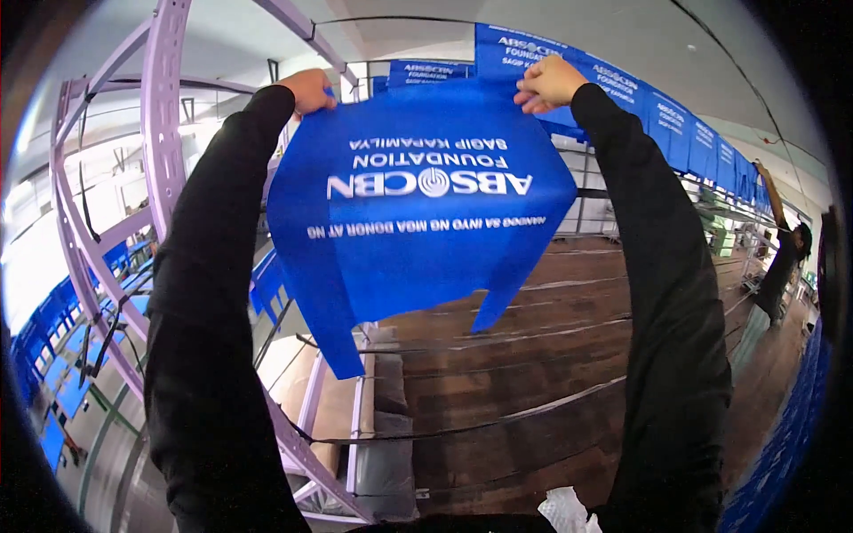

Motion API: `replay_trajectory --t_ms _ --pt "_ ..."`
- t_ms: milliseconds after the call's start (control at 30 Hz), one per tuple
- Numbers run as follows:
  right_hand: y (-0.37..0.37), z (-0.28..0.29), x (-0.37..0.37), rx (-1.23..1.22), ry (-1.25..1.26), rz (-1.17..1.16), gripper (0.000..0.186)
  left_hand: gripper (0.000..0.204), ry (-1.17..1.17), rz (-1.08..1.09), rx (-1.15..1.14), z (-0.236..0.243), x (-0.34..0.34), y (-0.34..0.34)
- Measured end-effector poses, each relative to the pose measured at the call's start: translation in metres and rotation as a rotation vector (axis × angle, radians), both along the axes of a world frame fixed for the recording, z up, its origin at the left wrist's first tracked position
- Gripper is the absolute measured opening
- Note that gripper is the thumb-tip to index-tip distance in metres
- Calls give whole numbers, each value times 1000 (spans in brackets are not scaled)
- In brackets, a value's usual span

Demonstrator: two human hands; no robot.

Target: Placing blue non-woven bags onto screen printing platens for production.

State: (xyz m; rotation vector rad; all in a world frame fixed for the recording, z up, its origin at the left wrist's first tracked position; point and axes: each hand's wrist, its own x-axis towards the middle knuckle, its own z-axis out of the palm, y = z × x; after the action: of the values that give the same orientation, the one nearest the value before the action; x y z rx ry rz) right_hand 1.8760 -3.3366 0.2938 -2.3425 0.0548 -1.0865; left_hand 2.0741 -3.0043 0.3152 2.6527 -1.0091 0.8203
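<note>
My left hand pinches the upper left edge of a blue fabric piece with white printing, which appears upside down. The upper right edge is between the fingers of my right hand. The piece is spread between my hands, with two narrow strips dangling from its lower corners and a ragged-looking edge between them. Just beyond its top edge hang more printed blue pieces in a long row that runs off to the right.
A pale purple metal rack rises at my left, with more blue pieces beyond. Cords stretch below my hands over a wooden floor. A co-worker with raised arm is at the far right. White material shows at bottom center.
</note>
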Motion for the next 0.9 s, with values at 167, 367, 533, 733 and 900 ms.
replay_trajectory --t_ms 167,367,533,733,900 --pt "24 -27 21 -3 340 99 17 25 390 77 204 -26 -9 26" --pt "17 -44 23 68 680 105 50 37 372 189 180 -47 -36 49" --pt "3 -45 -74 -136 191 70 40 31 -214 -439 -273 -66 -125 79" --pt "114 -238 -118 367 -772 130 19 7 -475 -385 -1053 -343 -261 239" --pt "259 -498 -177 226 395 714 25 21 566 354 -794 -630 -292 297"
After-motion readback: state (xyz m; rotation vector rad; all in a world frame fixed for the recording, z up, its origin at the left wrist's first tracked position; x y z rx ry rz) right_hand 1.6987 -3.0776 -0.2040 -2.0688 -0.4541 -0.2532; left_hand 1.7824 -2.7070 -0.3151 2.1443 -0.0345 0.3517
